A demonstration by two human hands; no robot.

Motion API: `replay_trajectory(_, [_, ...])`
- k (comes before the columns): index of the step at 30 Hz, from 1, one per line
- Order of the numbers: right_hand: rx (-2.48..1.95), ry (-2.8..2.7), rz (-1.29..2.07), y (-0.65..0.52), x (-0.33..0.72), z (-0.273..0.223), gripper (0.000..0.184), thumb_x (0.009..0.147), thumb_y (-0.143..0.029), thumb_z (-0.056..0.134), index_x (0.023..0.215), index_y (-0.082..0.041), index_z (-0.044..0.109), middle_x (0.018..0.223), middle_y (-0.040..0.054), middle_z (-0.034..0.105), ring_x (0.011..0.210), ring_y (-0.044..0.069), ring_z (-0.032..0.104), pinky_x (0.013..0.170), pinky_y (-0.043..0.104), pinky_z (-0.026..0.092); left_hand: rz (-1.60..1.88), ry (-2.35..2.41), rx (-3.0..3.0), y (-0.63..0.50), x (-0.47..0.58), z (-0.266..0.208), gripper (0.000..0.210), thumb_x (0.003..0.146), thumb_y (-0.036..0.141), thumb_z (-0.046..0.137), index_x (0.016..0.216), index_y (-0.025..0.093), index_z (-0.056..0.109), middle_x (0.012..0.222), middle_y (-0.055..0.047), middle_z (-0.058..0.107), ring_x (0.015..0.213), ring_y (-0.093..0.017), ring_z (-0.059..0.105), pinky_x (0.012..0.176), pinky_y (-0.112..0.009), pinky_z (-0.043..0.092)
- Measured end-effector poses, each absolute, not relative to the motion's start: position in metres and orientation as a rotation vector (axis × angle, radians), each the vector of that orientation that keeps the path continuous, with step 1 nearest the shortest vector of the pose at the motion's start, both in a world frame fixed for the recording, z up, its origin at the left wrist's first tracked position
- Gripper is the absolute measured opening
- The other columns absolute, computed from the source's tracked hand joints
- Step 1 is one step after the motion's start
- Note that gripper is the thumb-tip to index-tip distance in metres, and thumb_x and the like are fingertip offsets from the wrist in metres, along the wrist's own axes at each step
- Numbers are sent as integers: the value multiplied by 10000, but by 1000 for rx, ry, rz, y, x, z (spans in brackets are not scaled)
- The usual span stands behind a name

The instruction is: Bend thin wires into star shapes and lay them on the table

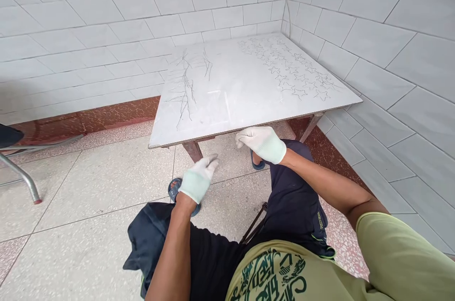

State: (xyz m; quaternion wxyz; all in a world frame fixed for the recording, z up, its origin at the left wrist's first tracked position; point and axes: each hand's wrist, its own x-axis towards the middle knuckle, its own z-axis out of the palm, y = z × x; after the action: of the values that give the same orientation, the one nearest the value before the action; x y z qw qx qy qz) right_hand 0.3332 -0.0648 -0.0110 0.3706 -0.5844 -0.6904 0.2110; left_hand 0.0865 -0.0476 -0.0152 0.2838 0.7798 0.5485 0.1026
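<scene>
My left hand (201,175), in a white and pale green glove, is in front of the near edge of a low white table (245,97), with its fingers pressed together. Gloved the same way, my right hand (261,143) is closed in a pinch by that edge. Anything between the fingers of either hand is too small to make out. Thin, dark bent wires (185,85) lie loosely on the left part of the tabletop. Toward the right and back, many star-shaped wire outlines (293,71) are spread out close together.
White tiled walls (220,4) meet at a corner behind the table, where a pale cable (286,0) hangs down. A metal chair leg (30,180) stands on the speckled floor (88,239) at left. My knees and sandals (174,188) are near the table's front.
</scene>
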Motion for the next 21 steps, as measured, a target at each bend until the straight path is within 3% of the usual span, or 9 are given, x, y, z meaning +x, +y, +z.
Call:
replay_trajectory(3, [-1467,-1696,817,-67,324,9,300,1036,-217,559,882,-221,817,832,-29,817,929,184,800,969,318,591,521,1427,2016,-43,83,8,532,1130,370,342,1572,159,551,1512,-100,697,1375,-252,662,1228,-401,480])
replay_trajectory(7, [-1326,-1846,905,-62,319,24,306,1018,-225,584,766,-197,757,787,-7,797,951,180,783,1000,285,534,791,1227,1875,-42,80,32,606,1004,468,543,1540,193,607,1453,-102,744,1375,-285,678,1228,-443,495])
replay_trajectory(11, [-1352,-1905,927,-50,310,27,279,1008,-195,590,787,-188,761,736,-15,765,846,161,749,878,255,506,618,1296,2076,-35,82,37,467,989,426,551,1365,235,753,1393,-60,781,1306,-275,711,1192,-395,502])
replay_trajectory(15, [-1395,-1949,935,-34,298,25,250,1021,-198,600,858,-172,787,702,-21,736,776,157,717,799,252,480,377,1350,2229,-21,86,29,338,975,357,563,1151,254,832,1093,-27,853,1078,-244,755,1020,-342,547])
replay_trajectory(18, [-1411,-1933,956,-23,290,17,297,1039,-227,608,791,-169,761,707,-12,738,752,151,700,791,253,475,334,1421,2216,-13,85,21,291,957,342,570,1005,230,834,851,-21,810,879,-215,733,832,-302,543])
replay_trajectory(21, [-1340,-1904,1018,-15,285,2,318,1028,-229,629,733,-174,734,804,2,781,831,153,723,838,245,483,324,1475,2219,-7,80,14,300,956,310,537,896,221,817,782,-19,773,809,-203,700,772,-299,523])
